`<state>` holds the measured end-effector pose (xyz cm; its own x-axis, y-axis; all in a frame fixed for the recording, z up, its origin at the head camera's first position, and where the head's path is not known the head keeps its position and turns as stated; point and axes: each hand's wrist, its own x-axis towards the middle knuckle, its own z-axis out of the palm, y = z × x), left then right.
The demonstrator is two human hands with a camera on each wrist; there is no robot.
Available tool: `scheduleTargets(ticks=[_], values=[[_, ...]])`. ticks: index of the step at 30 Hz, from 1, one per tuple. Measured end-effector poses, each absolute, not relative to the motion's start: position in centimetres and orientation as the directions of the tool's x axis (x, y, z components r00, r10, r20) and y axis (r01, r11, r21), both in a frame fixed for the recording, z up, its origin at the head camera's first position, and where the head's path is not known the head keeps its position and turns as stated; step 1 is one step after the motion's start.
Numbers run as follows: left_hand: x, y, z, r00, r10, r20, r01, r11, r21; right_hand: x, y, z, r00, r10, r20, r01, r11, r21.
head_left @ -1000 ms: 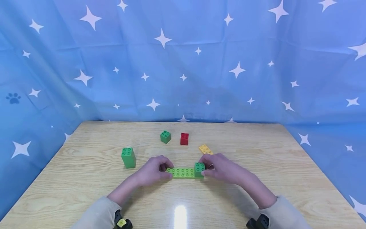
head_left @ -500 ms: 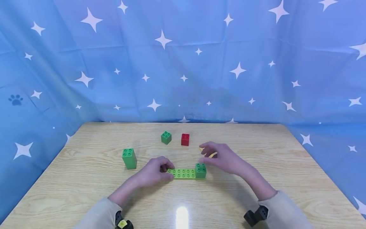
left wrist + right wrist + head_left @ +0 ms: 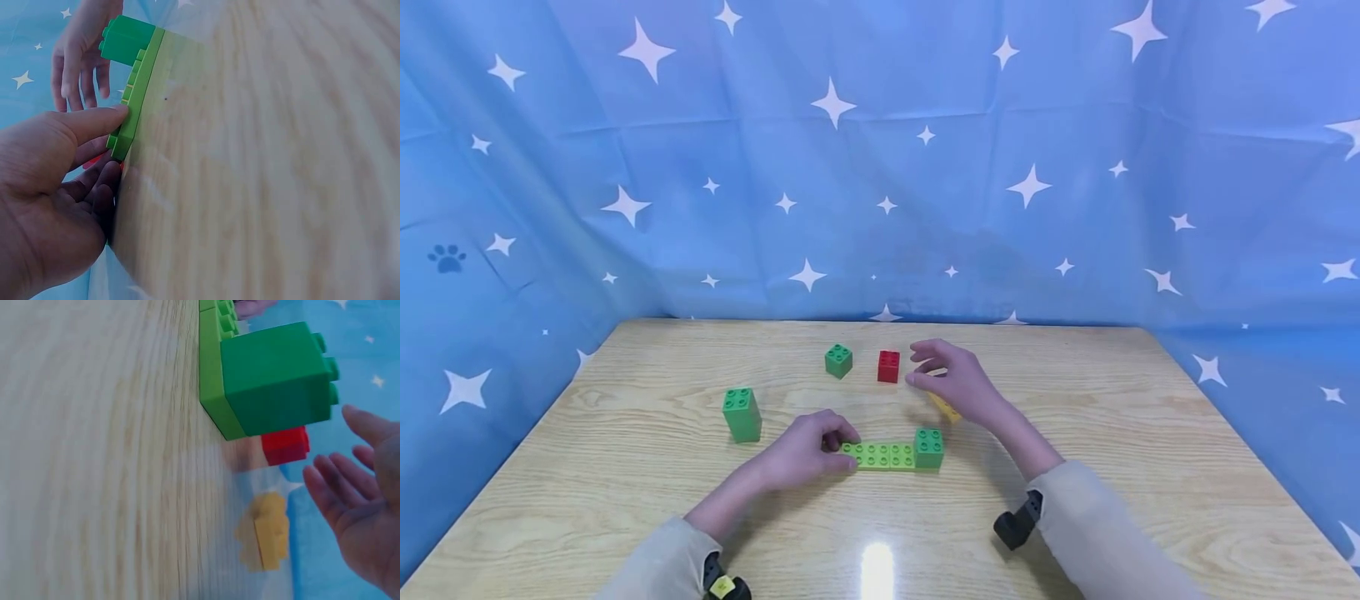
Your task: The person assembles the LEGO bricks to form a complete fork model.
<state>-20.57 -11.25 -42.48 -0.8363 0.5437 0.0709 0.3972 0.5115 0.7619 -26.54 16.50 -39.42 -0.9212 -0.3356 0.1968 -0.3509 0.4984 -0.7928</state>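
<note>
Light-green strip (image 3: 878,455) in left hand (image 3: 803,451), green block (image 3: 928,449) atop its right end

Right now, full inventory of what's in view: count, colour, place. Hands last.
Wood-grain table: 1, light brown, under all the bricks
Star-print cloth backdrop: 1, blue and white, behind the table
Flat studded plastic strip: 1, light green, table centre, seam across it
Boxy studded block: 1, green, on the strip's right end
Tall studded block: 1, green, left of the strip, farther back
Small studded block: 1, green, near the back edge
Cube-like studded block: 1, red, right of the small green one
Flat studded brick: 1, yellow-orange, behind the boxy block, partly hidden
Sleeves: 2, beige, forearms
Wrist devices: 2, black, one per wrist
Left hand: 1, bare, holding the strip's left end
Right hand: 1, bare, empty, above the yellow-orange brick
</note>
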Motion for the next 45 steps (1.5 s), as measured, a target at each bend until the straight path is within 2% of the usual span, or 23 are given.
scheduleTargets(ticks=[10,21,29,34,45], values=[[-20.7,-11.0,-42.4,-0.834,0.547,0.068,0.395,0.507,0.766,-29.1,14.5,-40.5,-0.962,-0.263,0.078,-0.205,0.499,-0.842],[-20.5,-11.3,-42.4,-0.837,0.544,0.062,0.386,0.506,0.771,-30.7,13.5,-41.6,-0.96,-0.274,0.053,-0.192,0.509,-0.839],[-20.6,-11.2,-42.4,-0.836,0.544,0.063,0.387,0.505,0.772,-30.2,13.4,-41.1,-0.957,-0.287,0.034,-0.187,0.527,-0.829],[-20.6,-11.3,-42.5,-0.835,0.546,0.068,0.391,0.503,0.771,-29.5,13.5,-40.4,-0.951,-0.301,0.062,-0.221,0.528,-0.82],[-20.7,-11.3,-42.5,-0.832,0.551,0.073,0.397,0.498,0.771,-26.1,14.6,-38.2,-0.92,-0.391,0.034,-0.218,0.435,-0.874]])
